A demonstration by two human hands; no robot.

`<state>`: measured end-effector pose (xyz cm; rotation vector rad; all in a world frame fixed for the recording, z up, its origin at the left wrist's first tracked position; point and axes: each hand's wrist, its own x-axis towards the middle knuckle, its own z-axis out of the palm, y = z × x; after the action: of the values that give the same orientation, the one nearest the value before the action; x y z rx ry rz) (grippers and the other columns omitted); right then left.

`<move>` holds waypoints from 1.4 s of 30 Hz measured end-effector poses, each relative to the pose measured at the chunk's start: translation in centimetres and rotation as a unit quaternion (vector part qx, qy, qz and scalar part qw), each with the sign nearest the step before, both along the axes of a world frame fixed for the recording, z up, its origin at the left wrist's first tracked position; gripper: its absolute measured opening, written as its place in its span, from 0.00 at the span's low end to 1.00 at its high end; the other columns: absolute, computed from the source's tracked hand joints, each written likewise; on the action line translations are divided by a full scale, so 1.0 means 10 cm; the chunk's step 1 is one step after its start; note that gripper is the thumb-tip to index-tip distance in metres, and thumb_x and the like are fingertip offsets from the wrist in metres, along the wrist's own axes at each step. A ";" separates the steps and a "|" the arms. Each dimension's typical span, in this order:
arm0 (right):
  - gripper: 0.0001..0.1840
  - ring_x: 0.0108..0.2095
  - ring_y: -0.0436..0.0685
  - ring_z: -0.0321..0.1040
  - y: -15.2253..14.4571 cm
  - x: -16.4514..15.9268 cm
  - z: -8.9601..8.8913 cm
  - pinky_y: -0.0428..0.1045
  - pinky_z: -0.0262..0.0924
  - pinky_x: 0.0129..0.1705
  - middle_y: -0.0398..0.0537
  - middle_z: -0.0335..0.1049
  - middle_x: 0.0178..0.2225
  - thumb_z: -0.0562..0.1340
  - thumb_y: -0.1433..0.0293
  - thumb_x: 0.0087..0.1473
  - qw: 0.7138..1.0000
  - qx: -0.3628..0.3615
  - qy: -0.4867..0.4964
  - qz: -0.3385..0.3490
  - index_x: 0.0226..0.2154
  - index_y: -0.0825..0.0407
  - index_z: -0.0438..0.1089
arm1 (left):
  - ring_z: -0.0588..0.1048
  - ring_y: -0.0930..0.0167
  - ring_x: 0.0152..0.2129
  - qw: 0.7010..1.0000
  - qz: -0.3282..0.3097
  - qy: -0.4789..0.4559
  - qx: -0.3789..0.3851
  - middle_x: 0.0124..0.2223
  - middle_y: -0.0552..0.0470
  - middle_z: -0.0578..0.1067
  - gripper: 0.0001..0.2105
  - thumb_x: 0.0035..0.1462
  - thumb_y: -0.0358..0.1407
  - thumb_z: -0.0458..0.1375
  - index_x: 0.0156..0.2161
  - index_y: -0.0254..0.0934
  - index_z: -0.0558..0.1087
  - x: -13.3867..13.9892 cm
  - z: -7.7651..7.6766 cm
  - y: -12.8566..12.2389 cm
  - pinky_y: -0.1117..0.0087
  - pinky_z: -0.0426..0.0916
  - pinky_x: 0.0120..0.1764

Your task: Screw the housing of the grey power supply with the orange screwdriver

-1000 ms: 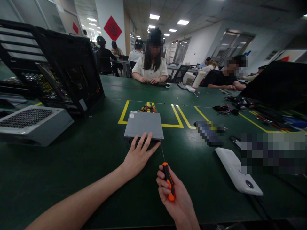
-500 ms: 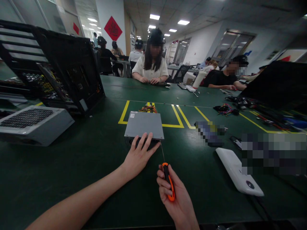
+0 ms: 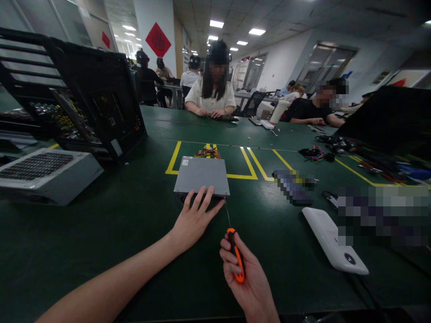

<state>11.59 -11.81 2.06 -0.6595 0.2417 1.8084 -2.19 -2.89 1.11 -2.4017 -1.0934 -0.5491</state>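
A grey power supply [image 3: 202, 175] lies flat on the green table, its bundle of coloured cables [image 3: 208, 153] behind it. My left hand [image 3: 193, 220] rests on its near edge, with spread fingers on the top and front and the thumb by the near right corner. In my right hand [image 3: 240, 264] is a screwdriver [image 3: 239, 264] with an orange and black handle, the fingers wrapped round it. The thin shaft points up and away, with its tip at the near right corner of the power supply. Whatever the tip touches is too small to make out.
An opened black computer case [image 3: 97, 98] and a second power supply [image 3: 50, 175] stand at the left. To the right lie a white camera-like device [image 3: 333, 240], a cable bundle [image 3: 316, 154] and several tools [image 3: 387, 170]. Yellow tape [image 3: 242, 176] marks the table. A person [image 3: 212, 92] sits opposite.
Almost nothing differs. The whole view has shifted very slightly, while both hands, the screwdriver and the power supply keep their places relative to each other.
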 end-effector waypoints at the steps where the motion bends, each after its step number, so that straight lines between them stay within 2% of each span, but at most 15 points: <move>1: 0.12 0.16 0.39 0.49 0.00 0.00 0.00 0.34 0.46 0.13 0.42 0.57 0.24 0.51 0.70 0.59 1.000 0.000 -0.005 0.003 0.33 0.60 0.65 | 0.52 0.56 0.57 1.000 0.001 -0.003 0.000 0.61 0.41 0.54 0.28 0.53 0.32 0.53 0.59 0.48 0.54 0.00 0.00 0.00 0.51 0.46 0.54; 5: 0.13 0.16 0.40 0.49 -0.01 -0.01 0.02 0.35 0.47 0.13 0.42 0.58 0.23 0.50 0.68 0.59 1.000 0.001 -0.013 0.007 0.38 0.60 0.65 | 0.52 0.55 0.57 1.000 -0.003 -0.009 0.001 0.61 0.42 0.55 0.28 0.53 0.32 0.53 0.59 0.48 0.54 0.00 0.00 0.00 0.51 0.46 0.54; 11: 0.11 0.16 0.39 0.49 -0.01 -0.02 0.01 0.35 0.46 0.13 0.42 0.58 0.24 0.51 0.70 0.58 1.000 -0.002 -0.010 -0.004 0.33 0.61 0.65 | 0.52 0.55 0.57 1.000 0.001 0.000 -0.001 0.61 0.41 0.54 0.28 0.53 0.33 0.53 0.59 0.48 0.53 0.00 0.01 -0.01 0.51 0.46 0.54; 16: 0.12 0.16 0.40 0.49 -0.01 0.00 -0.02 0.35 0.47 0.13 0.41 0.57 0.23 0.52 0.68 0.58 1.000 0.014 -0.005 0.015 0.39 0.60 0.64 | 0.52 0.55 0.58 1.000 0.002 0.002 0.000 0.61 0.41 0.53 0.29 0.53 0.33 0.53 0.60 0.48 0.53 0.00 -0.01 0.00 0.51 0.46 0.54; 21: 0.05 0.16 0.38 0.49 -0.02 0.01 0.00 0.34 0.45 0.12 0.42 0.58 0.25 0.56 0.73 0.55 1.000 0.003 0.020 -0.009 0.33 0.60 0.64 | 0.52 0.55 0.58 1.000 -0.001 0.004 -0.002 0.61 0.41 0.53 0.29 0.53 0.33 0.53 0.60 0.48 0.53 0.00 0.00 0.00 0.51 0.46 0.54; 26: 0.10 0.15 0.40 0.49 -0.01 0.01 0.02 0.35 0.47 0.12 0.40 0.56 0.22 0.53 0.69 0.57 1.000 -0.001 0.011 0.005 0.35 0.60 0.64 | 0.52 0.55 0.58 1.000 -0.001 0.002 -0.004 0.61 0.40 0.53 0.29 0.53 0.33 0.54 0.59 0.48 0.53 0.00 0.01 -0.01 0.51 0.46 0.54; 30: 0.08 0.15 0.38 0.48 -0.02 0.02 0.01 0.34 0.45 0.12 0.41 0.57 0.24 0.55 0.70 0.55 1.000 0.007 0.012 -0.004 0.35 0.60 0.64 | 0.51 0.55 0.58 1.000 -0.002 -0.001 -0.006 0.61 0.40 0.53 0.29 0.53 0.33 0.54 0.59 0.48 0.53 0.00 0.01 0.00 0.51 0.46 0.54; 33: 0.09 0.15 0.38 0.48 -0.02 0.02 0.01 0.34 0.46 0.12 0.41 0.57 0.24 0.52 0.71 0.57 1.000 0.000 0.012 -0.012 0.34 0.60 0.64 | 0.52 0.55 0.57 1.000 -0.003 -0.005 -0.004 0.61 0.41 0.54 0.29 0.52 0.32 0.54 0.59 0.48 0.54 0.01 0.00 -0.01 0.51 0.46 0.55; 37: 0.14 0.15 0.40 0.48 -0.01 0.00 0.03 0.35 0.47 0.12 0.40 0.56 0.22 0.48 0.68 0.60 1.000 -0.011 0.005 0.013 0.36 0.60 0.64 | 0.52 0.55 0.57 1.000 -0.002 -0.001 -0.004 0.61 0.41 0.54 0.28 0.53 0.32 0.54 0.59 0.48 0.54 0.01 0.01 -0.01 0.51 0.46 0.54; 42: 0.12 0.15 0.38 0.47 -0.03 0.00 0.03 0.34 0.45 0.12 0.42 0.57 0.24 0.49 0.70 0.59 1.000 0.007 0.016 -0.010 0.35 0.60 0.64 | 0.52 0.56 0.57 1.000 0.000 -0.007 -0.004 0.61 0.41 0.54 0.29 0.52 0.32 0.54 0.59 0.48 0.54 0.01 0.01 -0.01 0.51 0.46 0.55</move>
<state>11.59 -12.07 2.33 -0.6155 0.2554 1.8020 -2.08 -2.98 1.17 -2.4078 -1.1033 -0.5638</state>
